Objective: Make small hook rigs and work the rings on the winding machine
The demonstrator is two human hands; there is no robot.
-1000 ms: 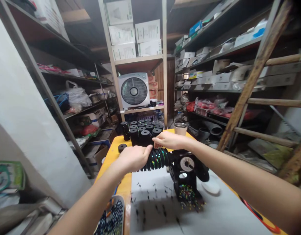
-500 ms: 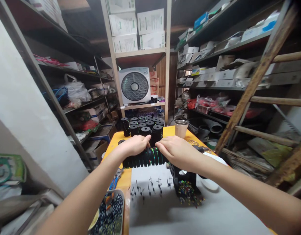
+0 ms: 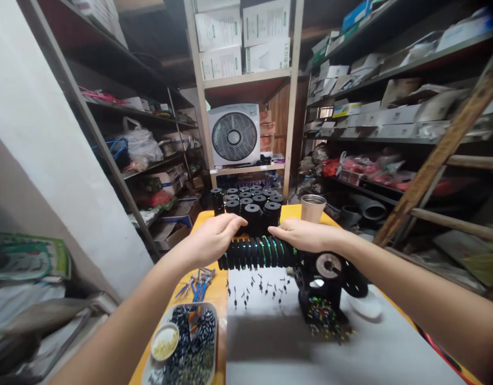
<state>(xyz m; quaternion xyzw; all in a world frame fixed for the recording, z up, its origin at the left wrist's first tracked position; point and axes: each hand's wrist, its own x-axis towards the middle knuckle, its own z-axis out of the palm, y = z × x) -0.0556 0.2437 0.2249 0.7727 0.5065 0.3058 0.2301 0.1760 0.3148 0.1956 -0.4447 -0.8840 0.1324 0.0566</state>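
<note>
A black ridged roller [image 3: 258, 254], with shiny green bands toward its right, lies across the table in front of me. My left hand [image 3: 214, 238] is closed at its left end, thumb pointing inward. Over the right end, my right hand [image 3: 310, 235] is also closed, thumb toward the left. What the fingertips pinch, if anything, is hidden. Below the roller hang several small dark pieces [image 3: 266, 289]. A black stand [image 3: 305, 299] with a round hub [image 3: 329, 266] supports the right side. Small multicoloured pieces [image 3: 326, 315] are heaped at its foot.
Black spools [image 3: 253, 214] stand behind the roller, beside a beige cup [image 3: 313, 209]. Blue-handled pliers [image 3: 201, 283] lie at left, above a tray [image 3: 215, 342] of small dark parts and a round dish [image 3: 165, 341]. Shelves, a box fan [image 3: 234, 136] and a wooden ladder [image 3: 443, 149] surround the table.
My hands have moved apart, from near the middle of the roller toward its two ends. The view has shifted, showing more of the tray and the stand's hub.
</note>
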